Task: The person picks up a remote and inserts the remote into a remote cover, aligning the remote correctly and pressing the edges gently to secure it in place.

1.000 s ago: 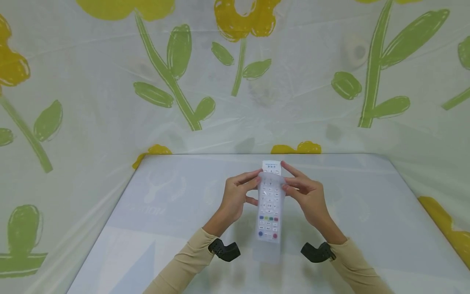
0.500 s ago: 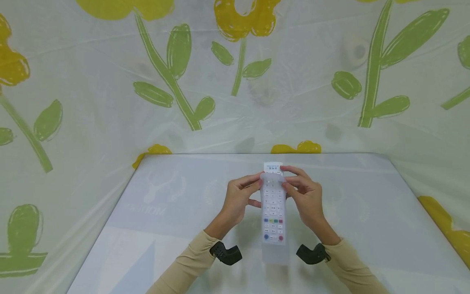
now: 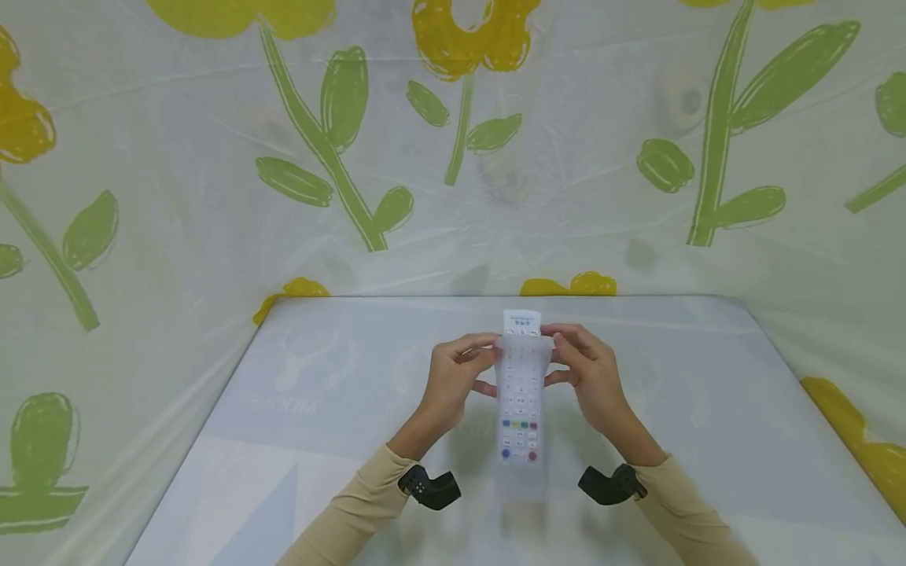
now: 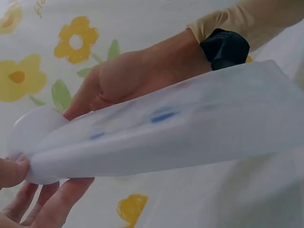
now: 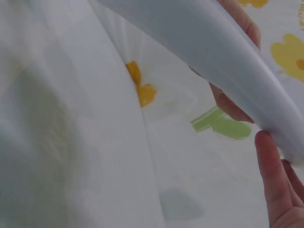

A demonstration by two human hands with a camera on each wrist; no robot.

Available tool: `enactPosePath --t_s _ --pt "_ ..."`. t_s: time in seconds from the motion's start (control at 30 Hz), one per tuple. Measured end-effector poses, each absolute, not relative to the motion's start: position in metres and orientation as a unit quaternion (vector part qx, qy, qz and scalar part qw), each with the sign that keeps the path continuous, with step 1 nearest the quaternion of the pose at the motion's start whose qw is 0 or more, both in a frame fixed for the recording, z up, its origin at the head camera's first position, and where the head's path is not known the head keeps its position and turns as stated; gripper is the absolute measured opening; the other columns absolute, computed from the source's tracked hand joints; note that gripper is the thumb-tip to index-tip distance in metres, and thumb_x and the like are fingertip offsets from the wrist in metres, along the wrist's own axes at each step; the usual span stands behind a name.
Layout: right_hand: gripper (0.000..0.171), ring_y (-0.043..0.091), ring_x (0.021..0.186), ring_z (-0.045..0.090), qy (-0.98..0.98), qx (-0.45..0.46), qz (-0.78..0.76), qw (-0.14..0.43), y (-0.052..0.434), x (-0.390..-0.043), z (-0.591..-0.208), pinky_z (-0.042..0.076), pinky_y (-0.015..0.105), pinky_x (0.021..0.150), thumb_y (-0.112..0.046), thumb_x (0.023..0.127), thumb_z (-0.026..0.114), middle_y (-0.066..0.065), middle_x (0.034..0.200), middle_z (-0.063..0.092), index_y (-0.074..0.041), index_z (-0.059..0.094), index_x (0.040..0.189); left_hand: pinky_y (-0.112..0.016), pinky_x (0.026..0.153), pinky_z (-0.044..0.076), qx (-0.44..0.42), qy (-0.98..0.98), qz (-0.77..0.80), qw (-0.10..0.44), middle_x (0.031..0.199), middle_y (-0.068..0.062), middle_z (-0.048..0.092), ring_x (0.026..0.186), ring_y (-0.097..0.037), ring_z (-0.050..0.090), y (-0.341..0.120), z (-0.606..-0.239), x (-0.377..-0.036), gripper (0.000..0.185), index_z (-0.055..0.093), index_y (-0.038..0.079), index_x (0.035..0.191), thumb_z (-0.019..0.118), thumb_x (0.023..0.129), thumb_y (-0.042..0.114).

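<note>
A white remote control (image 3: 522, 322) with several coloured buttons is partly inside a translucent sleeve (image 3: 520, 481), held above the table. Its top end sticks out of the sleeve's mouth, and the sleeve's lower end hangs past the remote. My left hand (image 3: 449, 385) pinches the mouth's left edge between thumb and fingers. On the opposite edge my right hand (image 3: 598, 381) pinches the sleeve, its thumb in front and fingers behind. The left wrist view shows the sleeve (image 4: 190, 137) flaring at its mouth. In the right wrist view, a fingertip (image 5: 266, 140) touches the sleeve's side.
A pale table (image 3: 340, 393) lies beneath both hands. Behind it hangs a whitish cloth (image 3: 566, 157) printed with yellow flowers and green leaves. Black wrist cameras (image 3: 430, 487) sit on both forearms, below the hands.
The remote and sleeve shift slightly right, then back left. My right thumb has moved up along the sleeve's edge, and the right fingers have regripped. My left hand keeps its pinch.
</note>
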State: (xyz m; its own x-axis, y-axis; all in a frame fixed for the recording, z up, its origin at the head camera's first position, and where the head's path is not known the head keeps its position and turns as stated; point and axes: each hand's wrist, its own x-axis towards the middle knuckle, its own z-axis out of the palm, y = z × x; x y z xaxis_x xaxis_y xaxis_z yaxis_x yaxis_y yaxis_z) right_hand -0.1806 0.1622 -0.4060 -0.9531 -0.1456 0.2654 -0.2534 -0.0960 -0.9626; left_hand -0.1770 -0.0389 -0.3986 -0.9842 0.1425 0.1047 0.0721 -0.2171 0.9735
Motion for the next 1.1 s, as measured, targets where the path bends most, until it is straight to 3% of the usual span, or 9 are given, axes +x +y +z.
enactPosePath --t_s 0.13,0.27,0.6,0.9,1.1 --pt "0.037 0.024 0.084 0.065 -0.690 0.123 0.713 0.007 0.1627 -0.1858 -0.4020 0.058 0.036 0.062 -0.019 0.097 0.055 0.007 0.114 0.063 -0.004 0.049 0.129 -0.037 0.055 0.057 0.097 0.642 0.760 0.035 0.100 -0.009 0.062 0.089 -0.020 0.062 -0.0424 -0.3951 -0.1749 0.022 0.067 -0.004 0.109 0.064 0.088 0.002" --pt "0.039 0.020 0.089 0.063 -0.700 0.105 0.707 -0.002 0.1602 -0.1877 -0.4017 0.058 0.033 0.066 -0.015 0.094 0.059 0.003 0.104 0.067 -0.004 0.051 0.131 -0.039 0.060 0.057 0.093 0.657 0.746 0.049 0.098 -0.011 0.063 0.087 -0.021 0.063 -0.0453 -0.3950 -0.1728 0.020 0.069 -0.004 0.107 0.065 0.088 0.002" --pt "0.034 0.021 0.083 0.065 -0.741 0.132 0.658 0.034 0.1607 -0.1854 -0.3974 0.057 0.033 0.068 -0.012 0.087 0.068 0.008 0.097 0.070 0.000 0.064 0.119 -0.040 0.059 0.057 0.046 0.626 0.776 0.057 0.098 -0.010 0.063 0.089 -0.021 0.063 -0.0414 -0.4006 -0.1727 0.017 0.067 -0.009 0.102 0.063 0.087 -0.002" --pt "0.033 0.020 0.083 0.066 -0.743 0.098 0.662 0.015 0.1577 -0.1847 -0.3975 0.058 0.035 0.066 -0.012 0.089 0.067 0.018 0.103 0.067 -0.001 0.062 0.120 -0.042 0.063 0.058 0.050 0.628 0.774 0.067 0.107 -0.011 0.063 0.091 -0.023 0.065 -0.0388 -0.3998 -0.1757 0.021 0.068 -0.003 0.106 0.064 0.087 0.002" --pt "0.036 0.020 0.089 0.065 -0.739 0.095 0.667 0.013 0.1566 -0.1811 -0.4026 0.057 0.034 0.071 -0.021 0.091 0.065 0.011 0.107 0.066 -0.003 0.061 0.122 -0.042 0.071 0.057 0.106 0.649 0.747 0.094 0.116 -0.008 0.061 0.095 -0.023 0.063 -0.0407 -0.4008 -0.1744 0.029 0.067 0.004 0.116 0.062 0.087 0.001"
